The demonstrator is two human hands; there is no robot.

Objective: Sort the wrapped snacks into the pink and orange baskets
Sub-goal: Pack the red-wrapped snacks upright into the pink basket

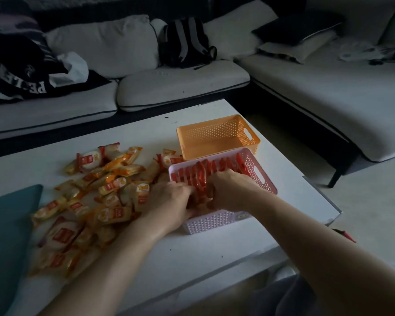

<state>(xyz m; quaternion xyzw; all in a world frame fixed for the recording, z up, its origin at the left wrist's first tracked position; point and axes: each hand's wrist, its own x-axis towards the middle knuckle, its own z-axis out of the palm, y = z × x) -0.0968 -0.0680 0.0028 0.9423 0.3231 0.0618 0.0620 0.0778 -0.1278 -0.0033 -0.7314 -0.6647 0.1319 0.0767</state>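
A dim room with a pale sofa [183, 87] behind a white bench [214, 247]. A loose pile of orange-wrapped snacks [96, 197] covers the bench's left side. The orange basket [217, 131] touches the pink basket [214, 222], which holds a row of upright red packets [201, 172]. The left hand [169, 199] and right hand [230, 188] reach into the pink basket, fingers curled, seemingly gripping the red packets.

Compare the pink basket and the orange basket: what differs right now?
Contents: the pink basket holds a row of red-wrapped snacks standing on edge; the orange basket looks empty. Hands: the left hand and right hand are both in the pink basket, none at the orange. Position: pink sits nearer the person, orange just behind it. Shared: same perforated rectangular shape with handle cut-outs.
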